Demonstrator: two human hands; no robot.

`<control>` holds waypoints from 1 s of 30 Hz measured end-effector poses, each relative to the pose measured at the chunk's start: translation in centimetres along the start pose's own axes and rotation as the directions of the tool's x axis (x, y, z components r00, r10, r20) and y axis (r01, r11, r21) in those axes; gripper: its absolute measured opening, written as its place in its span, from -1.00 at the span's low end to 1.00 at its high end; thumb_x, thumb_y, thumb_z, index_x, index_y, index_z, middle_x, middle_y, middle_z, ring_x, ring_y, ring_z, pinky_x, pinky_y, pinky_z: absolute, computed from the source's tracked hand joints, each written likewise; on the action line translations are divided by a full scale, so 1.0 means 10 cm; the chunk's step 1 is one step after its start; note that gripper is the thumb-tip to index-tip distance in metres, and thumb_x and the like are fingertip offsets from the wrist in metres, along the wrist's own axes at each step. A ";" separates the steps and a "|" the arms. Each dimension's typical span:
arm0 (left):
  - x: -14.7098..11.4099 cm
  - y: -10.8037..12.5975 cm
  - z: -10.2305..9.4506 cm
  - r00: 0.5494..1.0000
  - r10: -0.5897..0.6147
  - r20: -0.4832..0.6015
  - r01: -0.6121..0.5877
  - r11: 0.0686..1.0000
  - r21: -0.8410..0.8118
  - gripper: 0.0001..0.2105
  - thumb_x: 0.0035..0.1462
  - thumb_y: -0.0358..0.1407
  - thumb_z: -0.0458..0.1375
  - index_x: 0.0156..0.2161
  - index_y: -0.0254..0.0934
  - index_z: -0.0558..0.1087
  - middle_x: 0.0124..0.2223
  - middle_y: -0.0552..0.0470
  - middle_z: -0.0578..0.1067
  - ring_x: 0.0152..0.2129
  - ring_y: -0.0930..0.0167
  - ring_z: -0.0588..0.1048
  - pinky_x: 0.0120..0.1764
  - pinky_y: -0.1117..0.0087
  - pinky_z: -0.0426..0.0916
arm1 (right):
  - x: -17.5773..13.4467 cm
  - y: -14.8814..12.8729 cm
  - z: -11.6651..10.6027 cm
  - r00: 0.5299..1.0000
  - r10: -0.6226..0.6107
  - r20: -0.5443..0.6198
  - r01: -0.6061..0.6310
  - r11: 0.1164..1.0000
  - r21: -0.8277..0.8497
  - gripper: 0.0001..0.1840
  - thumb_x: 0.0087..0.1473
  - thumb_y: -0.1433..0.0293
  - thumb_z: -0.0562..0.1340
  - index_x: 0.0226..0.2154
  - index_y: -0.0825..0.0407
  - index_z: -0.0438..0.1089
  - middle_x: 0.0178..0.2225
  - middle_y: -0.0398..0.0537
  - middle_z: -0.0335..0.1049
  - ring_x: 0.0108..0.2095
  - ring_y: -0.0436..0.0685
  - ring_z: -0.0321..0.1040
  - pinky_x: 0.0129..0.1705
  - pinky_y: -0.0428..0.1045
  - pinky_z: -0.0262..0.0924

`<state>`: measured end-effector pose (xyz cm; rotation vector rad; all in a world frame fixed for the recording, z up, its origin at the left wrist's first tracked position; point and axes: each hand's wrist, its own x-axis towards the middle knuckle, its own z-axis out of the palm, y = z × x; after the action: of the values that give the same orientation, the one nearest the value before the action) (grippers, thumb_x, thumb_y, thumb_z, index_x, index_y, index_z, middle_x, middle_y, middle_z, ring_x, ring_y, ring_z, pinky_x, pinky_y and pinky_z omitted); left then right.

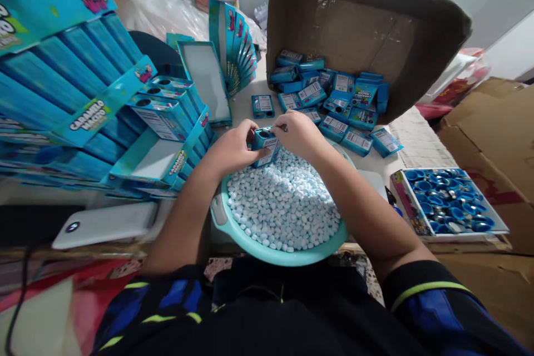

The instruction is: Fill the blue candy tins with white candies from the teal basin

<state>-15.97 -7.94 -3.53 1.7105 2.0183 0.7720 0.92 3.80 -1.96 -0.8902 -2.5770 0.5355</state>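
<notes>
My left hand [234, 147] grips a small blue candy box [267, 157] between thumb and fingers, upright with a dark round opening on its top. At the box's upper right corner, my right hand [299, 129] is closed in a pinch; whatever lies between its fingertips is hidden. Both hands are over the far rim of a turquoise bowl [279, 256] filled with small white and pale blue candies [283, 206]. Just beyond my hands, another blue candy box [262, 106] lies on the table.
A tipped cardboard carton [367, 28] with several blue boxes stands behind. On the left are stacked display boxes [75, 78] and a tray [156, 156] partly filled with small boxes. A phone [106, 226] lies front left; a box of blue-and-silver pieces [450, 200] sits right.
</notes>
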 end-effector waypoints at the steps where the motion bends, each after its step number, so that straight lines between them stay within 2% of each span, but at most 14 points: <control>1: 0.00 0.00 0.00 1.000 0.006 0.001 -0.006 1.000 0.009 -0.45 0.07 0.05 0.36 0.05 -0.22 0.39 -0.09 -0.09 0.60 -0.15 0.14 0.60 -0.16 0.26 0.39 | 0.00 0.00 0.00 1.000 0.005 -0.005 -0.005 1.000 -0.010 -0.74 0.32 0.46 0.20 -0.26 0.13 0.63 -0.22 0.10 0.47 -0.16 0.18 0.34 -0.08 0.04 0.17; 5: 0.00 -0.01 -0.01 1.000 0.011 0.007 -0.011 1.000 0.028 -0.44 0.10 0.06 0.35 0.08 -0.21 0.38 -0.10 -0.06 0.60 -0.16 0.15 0.59 -0.18 0.28 0.37 | 0.00 0.00 -0.01 1.000 -0.021 0.017 0.022 0.999 -0.031 -0.73 0.33 0.47 0.18 -0.27 0.14 0.62 -0.21 0.11 0.48 -0.14 0.18 0.35 -0.05 0.04 0.18; 10: 0.02 -0.01 -0.02 0.999 0.021 0.025 -0.022 0.999 0.033 -0.41 0.07 0.09 0.34 0.08 -0.22 0.37 -0.11 -0.07 0.57 -0.17 0.15 0.58 -0.16 0.25 0.36 | -0.04 -0.09 -0.08 0.998 -0.032 0.053 0.034 0.999 -0.040 -0.72 0.36 0.50 0.16 -0.14 0.20 0.62 -0.09 0.19 0.48 -0.10 0.20 0.37 -0.01 0.07 0.22; 13: 0.02 -0.01 -0.03 0.999 0.018 0.036 -0.019 0.999 0.030 -0.40 0.08 0.11 0.32 0.09 -0.22 0.37 -0.10 -0.08 0.57 -0.17 0.14 0.57 -0.15 0.24 0.36 | -0.05 -0.14 -0.08 0.996 -0.051 0.071 0.054 0.998 -0.037 -0.68 0.34 0.56 0.12 -0.17 0.20 0.61 -0.10 0.19 0.47 -0.13 0.19 0.37 -0.01 0.08 0.23; 18: 0.03 -0.01 -0.04 1.000 0.004 0.026 -0.004 0.999 0.039 -0.36 0.07 0.16 0.30 0.11 -0.22 0.37 -0.08 -0.09 0.59 -0.16 0.13 0.58 -0.16 0.24 0.37 | 0.00 -0.09 -0.01 0.998 -0.055 0.032 0.055 0.998 0.010 -0.70 0.29 0.57 0.13 -0.19 0.16 0.61 -0.10 0.14 0.47 -0.15 0.14 0.37 -0.04 0.03 0.22; 22: 0.04 -0.02 -0.04 0.999 -0.023 0.044 0.021 0.999 0.044 -0.36 0.08 0.16 0.30 0.12 -0.20 0.37 -0.08 -0.08 0.60 -0.16 0.12 0.60 -0.17 0.25 0.37 | 0.01 -0.04 0.02 1.000 0.005 -0.017 -0.004 0.998 0.067 -0.72 0.30 0.48 0.16 -0.25 0.12 0.62 -0.18 0.06 0.46 -0.18 0.12 0.36 -0.11 0.00 0.19; 26: 0.04 -0.01 -0.05 0.999 -0.029 0.042 0.027 0.998 0.059 -0.36 0.07 0.15 0.30 0.13 -0.19 0.37 -0.08 -0.07 0.59 -0.16 0.14 0.59 -0.14 0.25 0.38 | 0.00 -0.09 0.00 1.000 -0.005 -0.003 0.005 0.999 0.036 -0.69 0.31 0.48 0.16 -0.29 0.13 0.64 -0.21 0.06 0.47 -0.18 0.13 0.35 -0.11 0.01 0.19; 30: 0.03 -0.01 -0.06 0.999 -0.023 0.039 0.021 0.998 0.055 -0.37 0.07 0.18 0.30 0.09 -0.19 0.37 -0.11 -0.06 0.58 -0.19 0.15 0.58 -0.15 0.27 0.39 | 0.00 -0.15 -0.02 0.999 -0.033 0.022 0.033 0.999 0.022 -0.63 0.34 0.52 0.11 -0.22 0.18 0.66 -0.14 0.12 0.49 -0.16 0.13 0.37 -0.06 0.01 0.22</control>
<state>-16.46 -7.76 -3.07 1.7169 2.0460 0.6763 0.26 2.72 -1.15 -0.8377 -2.5964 0.5653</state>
